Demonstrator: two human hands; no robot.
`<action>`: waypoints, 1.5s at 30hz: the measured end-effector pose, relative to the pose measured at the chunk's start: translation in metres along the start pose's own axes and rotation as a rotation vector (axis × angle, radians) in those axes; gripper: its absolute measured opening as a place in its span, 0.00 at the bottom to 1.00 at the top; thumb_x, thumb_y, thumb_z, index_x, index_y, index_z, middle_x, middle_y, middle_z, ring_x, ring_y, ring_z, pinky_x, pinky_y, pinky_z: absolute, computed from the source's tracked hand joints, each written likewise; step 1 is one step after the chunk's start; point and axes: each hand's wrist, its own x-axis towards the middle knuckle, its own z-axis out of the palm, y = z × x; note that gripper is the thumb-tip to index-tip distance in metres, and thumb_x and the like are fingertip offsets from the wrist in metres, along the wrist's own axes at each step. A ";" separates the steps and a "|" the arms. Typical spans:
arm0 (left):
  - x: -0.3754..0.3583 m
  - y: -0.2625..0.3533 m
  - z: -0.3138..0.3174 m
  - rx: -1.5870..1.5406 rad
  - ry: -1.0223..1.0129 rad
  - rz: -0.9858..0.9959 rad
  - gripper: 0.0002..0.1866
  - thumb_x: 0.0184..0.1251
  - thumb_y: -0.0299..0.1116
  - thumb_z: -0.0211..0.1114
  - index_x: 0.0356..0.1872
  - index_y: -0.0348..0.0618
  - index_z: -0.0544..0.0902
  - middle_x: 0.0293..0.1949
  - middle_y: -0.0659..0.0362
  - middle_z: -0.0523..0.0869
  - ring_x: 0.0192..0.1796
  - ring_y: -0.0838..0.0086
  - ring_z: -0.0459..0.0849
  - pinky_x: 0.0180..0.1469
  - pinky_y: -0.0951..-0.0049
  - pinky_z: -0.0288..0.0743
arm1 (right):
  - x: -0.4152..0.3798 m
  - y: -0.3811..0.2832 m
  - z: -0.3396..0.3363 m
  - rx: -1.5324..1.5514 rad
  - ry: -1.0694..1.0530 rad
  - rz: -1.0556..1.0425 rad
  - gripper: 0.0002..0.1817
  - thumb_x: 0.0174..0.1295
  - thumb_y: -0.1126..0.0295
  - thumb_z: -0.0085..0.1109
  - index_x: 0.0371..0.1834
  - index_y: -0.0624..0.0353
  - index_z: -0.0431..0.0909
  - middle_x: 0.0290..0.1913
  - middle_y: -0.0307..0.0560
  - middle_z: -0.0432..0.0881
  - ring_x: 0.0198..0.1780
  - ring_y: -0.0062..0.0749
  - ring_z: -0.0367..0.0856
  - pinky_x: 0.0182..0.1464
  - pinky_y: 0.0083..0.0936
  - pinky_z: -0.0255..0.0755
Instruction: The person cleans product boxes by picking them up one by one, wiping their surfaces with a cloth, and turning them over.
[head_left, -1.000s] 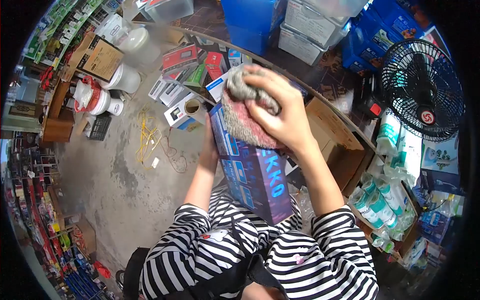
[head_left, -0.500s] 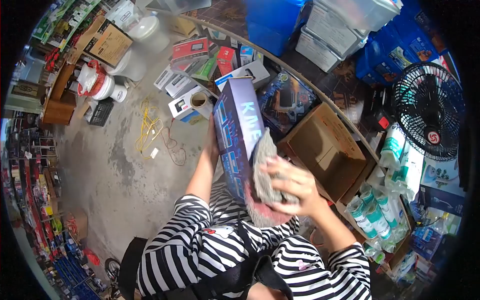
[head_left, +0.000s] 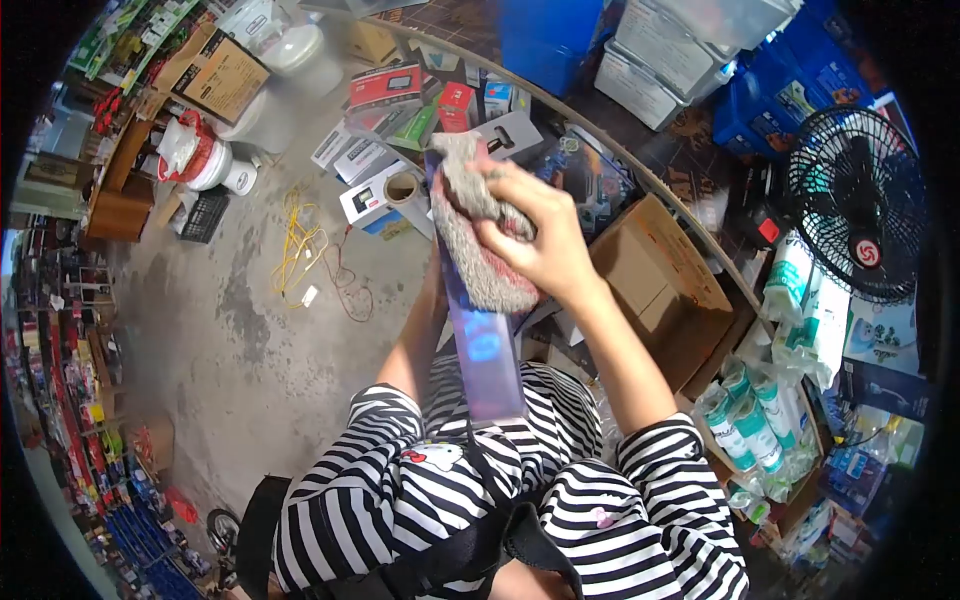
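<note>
A long purple-blue product box (head_left: pixel 482 345) stands edge-on in front of me, over my striped lap. My left hand (head_left: pixel 433 290) is behind the box, mostly hidden, and holds it up. My right hand (head_left: pixel 540 245) is clenched on a grey and pink cloth (head_left: pixel 470 235) and presses it against the upper part of the box. The cloth covers the box's top end.
An open cardboard carton (head_left: pixel 655 285) sits to the right, with sealant tubes (head_left: pixel 750 420) and a black fan (head_left: pixel 860 205) beyond. Small boxes and a tape roll (head_left: pixel 403 187) lie on the concrete floor ahead. Yellow cable (head_left: pixel 298 255) lies at left. Blue crates (head_left: pixel 545 35) stand behind.
The cloth in my right hand went from the box's lower end back up to its top. The box has turned, so its narrow edge now faces me.
</note>
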 end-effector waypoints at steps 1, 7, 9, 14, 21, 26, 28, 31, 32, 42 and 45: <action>-0.003 -0.002 -0.010 0.000 0.000 0.015 0.32 0.69 0.59 0.47 0.60 0.41 0.72 0.51 0.49 0.82 0.49 0.59 0.83 0.50 0.59 0.80 | -0.011 0.004 0.009 0.027 0.017 -0.010 0.17 0.47 0.71 0.64 0.40 0.66 0.76 0.49 0.54 0.81 0.49 0.51 0.80 0.52 0.35 0.74; -0.019 -0.027 -0.052 0.043 -0.137 0.043 0.31 0.70 0.56 0.48 0.60 0.39 0.71 0.50 0.47 0.82 0.49 0.57 0.83 0.50 0.57 0.80 | -0.058 -0.004 0.017 0.217 0.038 0.336 0.15 0.50 0.70 0.66 0.38 0.68 0.78 0.35 0.52 0.82 0.37 0.33 0.82 0.42 0.25 0.73; -0.023 -0.040 -0.072 0.078 -0.246 0.010 0.31 0.70 0.55 0.49 0.60 0.37 0.70 0.49 0.46 0.82 0.49 0.56 0.83 0.49 0.56 0.80 | -0.065 -0.018 0.005 0.350 0.260 0.559 0.12 0.56 0.70 0.64 0.38 0.67 0.79 0.33 0.39 0.82 0.36 0.19 0.76 0.40 0.20 0.72; -0.024 -0.059 -0.103 0.250 -0.356 -0.078 0.35 0.66 0.57 0.50 0.62 0.33 0.67 0.50 0.44 0.80 0.51 0.56 0.81 0.52 0.51 0.77 | -0.068 -0.040 -0.022 -0.023 0.370 0.227 0.12 0.45 0.79 0.62 0.35 0.67 0.78 0.32 0.50 0.80 0.35 0.34 0.80 0.39 0.23 0.72; -0.096 -0.028 -0.019 0.508 -0.259 -0.192 0.33 0.61 0.62 0.51 0.56 0.45 0.72 0.56 0.53 0.76 0.58 0.66 0.75 0.63 0.63 0.67 | -0.103 -0.031 0.019 -0.401 -0.246 -0.381 0.19 0.38 0.61 0.68 0.35 0.53 0.80 0.36 0.46 0.78 0.32 0.37 0.77 0.33 0.32 0.70; -0.047 -0.071 -0.042 0.514 0.073 -0.159 0.26 0.65 0.56 0.51 0.53 0.48 0.75 0.52 0.56 0.80 0.54 0.68 0.78 0.58 0.62 0.72 | -0.061 -0.013 0.009 -0.558 -0.032 -0.245 0.21 0.31 0.69 0.70 0.34 0.55 0.80 0.33 0.47 0.75 0.32 0.40 0.76 0.32 0.32 0.71; -0.038 -0.084 -0.053 0.193 0.227 -0.310 0.28 0.66 0.59 0.49 0.55 0.48 0.74 0.53 0.55 0.79 0.55 0.67 0.77 0.59 0.60 0.71 | -0.035 -0.001 -0.001 -0.617 0.021 -0.233 0.20 0.34 0.69 0.71 0.36 0.54 0.80 0.37 0.49 0.76 0.35 0.44 0.77 0.36 0.35 0.73; -0.038 -0.095 -0.068 0.005 0.339 -0.421 0.32 0.66 0.62 0.44 0.59 0.48 0.72 0.56 0.54 0.77 0.58 0.64 0.76 0.61 0.57 0.70 | -0.002 0.018 -0.010 -0.722 0.157 -0.118 0.17 0.40 0.70 0.69 0.37 0.55 0.79 0.35 0.50 0.75 0.36 0.45 0.77 0.38 0.36 0.73; -0.039 -0.096 -0.073 -0.029 0.360 -0.449 0.33 0.66 0.63 0.43 0.60 0.48 0.71 0.57 0.54 0.77 0.58 0.63 0.76 0.61 0.56 0.69 | 0.005 0.019 -0.011 -0.720 0.206 -0.098 0.16 0.42 0.70 0.68 0.37 0.55 0.79 0.34 0.49 0.75 0.37 0.45 0.77 0.38 0.37 0.72; -0.054 -0.071 -0.078 -0.025 0.147 -0.505 0.53 0.55 0.80 0.28 0.69 0.48 0.64 0.67 0.53 0.68 0.67 0.59 0.67 0.69 0.55 0.60 | -0.112 -0.013 0.034 -0.514 -0.119 -0.061 0.20 0.34 0.62 0.70 0.32 0.57 0.75 0.30 0.48 0.70 0.31 0.44 0.72 0.31 0.37 0.67; -0.049 -0.055 -0.069 -0.048 0.347 -0.429 0.54 0.54 0.81 0.32 0.68 0.46 0.65 0.65 0.52 0.72 0.64 0.57 0.71 0.66 0.52 0.63 | -0.150 -0.029 0.037 -0.393 -0.248 -0.039 0.20 0.35 0.61 0.70 0.31 0.56 0.76 0.31 0.47 0.71 0.31 0.42 0.73 0.32 0.36 0.66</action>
